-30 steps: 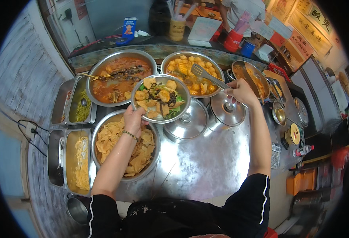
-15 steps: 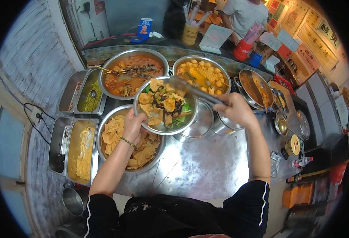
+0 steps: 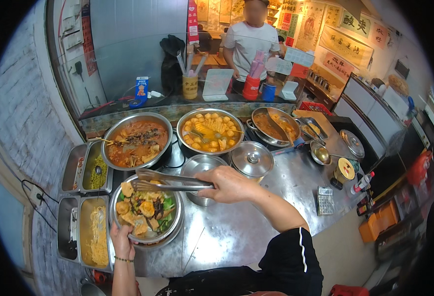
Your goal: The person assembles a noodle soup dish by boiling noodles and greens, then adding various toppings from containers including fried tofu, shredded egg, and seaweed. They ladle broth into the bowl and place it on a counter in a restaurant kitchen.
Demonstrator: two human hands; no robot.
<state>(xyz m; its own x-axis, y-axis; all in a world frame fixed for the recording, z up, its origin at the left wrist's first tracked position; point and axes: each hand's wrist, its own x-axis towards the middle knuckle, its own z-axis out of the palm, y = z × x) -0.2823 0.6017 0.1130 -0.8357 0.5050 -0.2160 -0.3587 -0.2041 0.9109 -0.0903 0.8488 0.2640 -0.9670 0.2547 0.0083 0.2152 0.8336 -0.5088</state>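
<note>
My left hand [image 3: 121,240] grips the near-left rim of a steel bowl [image 3: 179,211], its thumb over the edge. In the bowl lie golden fried pieces [image 3: 147,209], green leaves and dark strips. My right hand [image 3: 229,185] is closed around metal tongs [image 3: 177,187], their jaws apart over the bowl's far side. Whether the tongs pinch any food I cannot tell. Beneath the bowl, a wider steel basin [image 3: 170,239] shows only its rim and side; its contents are hidden.
Behind stand a basin of red broth with skewers [image 3: 137,140], a basin of yellow broth with balls [image 3: 210,130] and a divided pot [image 3: 275,126]. A lidded pot [image 3: 252,159] is right of my hand. Steel trays [image 3: 97,237] line the left. A person [image 3: 251,44] stands beyond the glass.
My view has tilted upward. The bowl and my left hand have moved left and lower over the wide basin, covering the fried sheets in it. The tongs have swung left with my right hand.
</note>
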